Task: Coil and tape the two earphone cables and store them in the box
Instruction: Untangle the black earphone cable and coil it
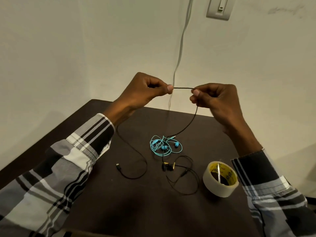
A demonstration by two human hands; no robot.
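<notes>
Above the dark table I hold a stretch of the black earphone cable taut between both hands. My left hand pinches it at one end and my right hand pinches the other. From each hand the cable hangs down to the table, where its plug lies at the left and its gold-and-black earbuds lie in the middle. The turquoise earphones lie in a loose tangle beyond the earbuds. No box is in view.
A roll of clear tape with a yellow core stands at the right of the table. A pale cord hangs down the wall behind my hands, below a wall switch.
</notes>
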